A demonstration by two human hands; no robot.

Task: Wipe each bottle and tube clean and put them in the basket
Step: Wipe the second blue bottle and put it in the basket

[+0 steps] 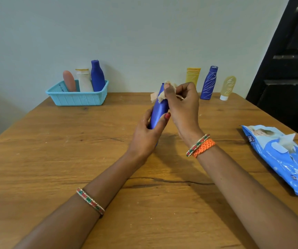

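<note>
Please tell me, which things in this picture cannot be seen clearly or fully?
Head view only:
- Blue bottle: its base is hidden by the left hand; its top by the wipe and right hand.
- Wipes pack: cut off by the right edge; its print is too small to read.
- Basket: its wall hides the lower parts of the three containers inside.

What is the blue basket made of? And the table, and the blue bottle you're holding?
The light blue mesh basket looks like moulded plastic: even colour, a grid of small holes. The brown table looks like wood, matte, with grain lines and cracks. The dark blue bottle in the left hand is probably smooth plastic; it shows a soft shine.
</note>
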